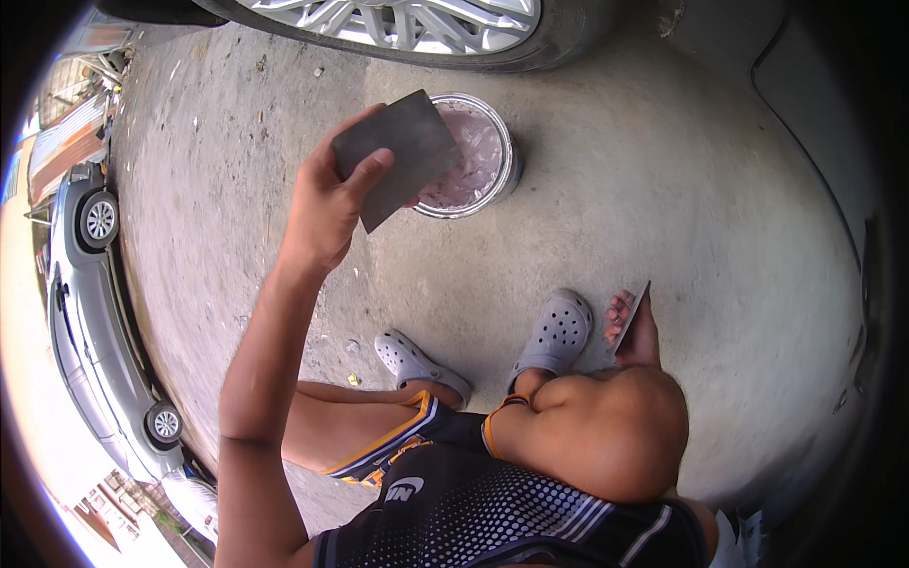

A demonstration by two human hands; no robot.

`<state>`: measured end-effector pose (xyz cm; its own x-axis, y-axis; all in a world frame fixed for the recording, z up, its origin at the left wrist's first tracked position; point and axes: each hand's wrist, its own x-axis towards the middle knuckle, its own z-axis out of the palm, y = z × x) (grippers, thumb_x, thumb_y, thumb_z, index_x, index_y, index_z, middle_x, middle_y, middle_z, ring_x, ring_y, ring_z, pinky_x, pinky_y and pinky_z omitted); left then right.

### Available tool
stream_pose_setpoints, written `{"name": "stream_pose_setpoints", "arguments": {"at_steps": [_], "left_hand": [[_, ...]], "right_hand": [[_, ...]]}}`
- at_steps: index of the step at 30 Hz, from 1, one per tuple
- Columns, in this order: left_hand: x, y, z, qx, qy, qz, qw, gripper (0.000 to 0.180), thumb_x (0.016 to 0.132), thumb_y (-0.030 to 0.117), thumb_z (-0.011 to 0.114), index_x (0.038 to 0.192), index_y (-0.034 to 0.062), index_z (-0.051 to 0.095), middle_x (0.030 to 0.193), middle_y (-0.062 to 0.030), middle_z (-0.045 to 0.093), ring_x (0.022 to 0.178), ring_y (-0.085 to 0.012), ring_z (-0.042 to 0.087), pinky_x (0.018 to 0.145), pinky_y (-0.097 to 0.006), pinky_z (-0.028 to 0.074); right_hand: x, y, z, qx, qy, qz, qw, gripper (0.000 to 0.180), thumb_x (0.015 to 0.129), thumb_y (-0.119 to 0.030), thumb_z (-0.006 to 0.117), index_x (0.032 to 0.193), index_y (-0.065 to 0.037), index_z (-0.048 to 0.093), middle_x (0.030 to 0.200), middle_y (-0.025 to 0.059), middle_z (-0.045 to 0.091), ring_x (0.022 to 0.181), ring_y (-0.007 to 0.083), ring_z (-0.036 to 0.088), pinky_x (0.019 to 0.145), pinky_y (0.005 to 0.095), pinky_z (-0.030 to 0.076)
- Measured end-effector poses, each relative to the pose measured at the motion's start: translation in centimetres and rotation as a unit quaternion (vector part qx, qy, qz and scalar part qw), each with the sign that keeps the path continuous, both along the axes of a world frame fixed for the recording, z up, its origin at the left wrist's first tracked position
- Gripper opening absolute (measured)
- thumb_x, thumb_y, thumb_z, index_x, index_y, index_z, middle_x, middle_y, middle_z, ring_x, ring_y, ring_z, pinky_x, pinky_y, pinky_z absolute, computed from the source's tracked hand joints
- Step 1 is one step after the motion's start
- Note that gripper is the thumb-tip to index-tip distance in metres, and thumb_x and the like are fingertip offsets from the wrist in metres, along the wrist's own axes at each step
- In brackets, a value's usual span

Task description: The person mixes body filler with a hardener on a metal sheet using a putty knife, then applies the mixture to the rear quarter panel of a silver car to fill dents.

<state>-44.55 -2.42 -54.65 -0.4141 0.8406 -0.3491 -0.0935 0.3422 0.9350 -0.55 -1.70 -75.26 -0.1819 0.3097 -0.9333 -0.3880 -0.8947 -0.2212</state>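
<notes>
2 hands show in the head view, and each one holds a flat thing. The left hand [327, 204] is lifted up and closed on a dark grey flat square plate [402, 151], with the thumb on top and the fingers behind it. The plate sits partly in front of a round tub [492, 156] full of pale pink paste. The tub stands on the concrete ground [682, 199], just under a car wheel [407, 24]. The right hand [634, 331] is low, by the person's right grey clog [559, 331]. It is closed on a thin flat blade [632, 317], maybe a scraper; only its edge shows, so I cannot be sure.

To do this step well, I think the plate should stay level and close to the tub, so paste does not drip. The blade hand is well apart from the tub.

A silver car [90, 312] is parked far to the left.
</notes>
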Motion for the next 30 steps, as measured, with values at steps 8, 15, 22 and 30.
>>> {"name": "stream_pose_setpoints", "arguments": {"at_steps": [8,15,22,30], "left_hand": [[0.2,2.9,-6.7,-0.099,0.34,-0.142,0.924,0.041,0.085,-0.001,0.065,0.126,0.0055,0.07,0.106,-0.0186,0.077,0.095,-0.0304,0.076,0.086,-0.038,0.058],[1.5,6.5,-9.9,-0.212,0.407,-0.172,0.872,0.046,0.08,0.005,0.069,0.125,0.014,0.072,0.109,-0.0164,0.076,0.098,-0.0327,0.075,0.09,-0.04,0.059],[2.7,7.0,-11.8,-0.272,0.402,-0.126,0.865,0.044,0.082,0.01,0.069,0.126,0.015,0.072,0.113,-0.0186,0.075,0.106,-0.0348,0.073,0.095,-0.043,0.058],[3.3,6.8,-14.4,-0.291,0.295,-0.051,0.909,0.05,0.082,0.006,0.067,0.132,0.0086,0.068,0.119,-0.023,0.073,0.112,-0.0367,0.071,0.098,-0.042,0.057]], "right_hand": [[-0.6,2.1,-0.9,0.04,0.095,-0.002,0.995,0.04,0.106,-0.049,0.056,0.111,-0.01,0.063,0.097,0.0018,0.065,0.072,0.0121,0.059,0.05,0.0225,0.048],[-1.4,1.9,-0.4,0.039,0.045,0.006,0.998,0.044,0.102,-0.054,0.061,0.105,-0.011,0.063,0.09,0.0011,0.065,0.065,0.0099,0.056,0.045,0.0207,0.041],[-0.5,1.6,-1.3,0.031,0.088,-0.012,0.996,0.041,0.105,-0.048,0.057,0.11,-0.007,0.064,0.094,0.0039,0.067,0.069,0.0127,0.058,0.047,0.0228,0.045],[-0.7,1.8,-1.6,0.034,0.08,-0.011,0.996,0.041,0.106,-0.047,0.055,0.11,-0.007,0.065,0.094,0.0039,0.067,0.068,0.0133,0.058,0.048,0.0234,0.046]]}}
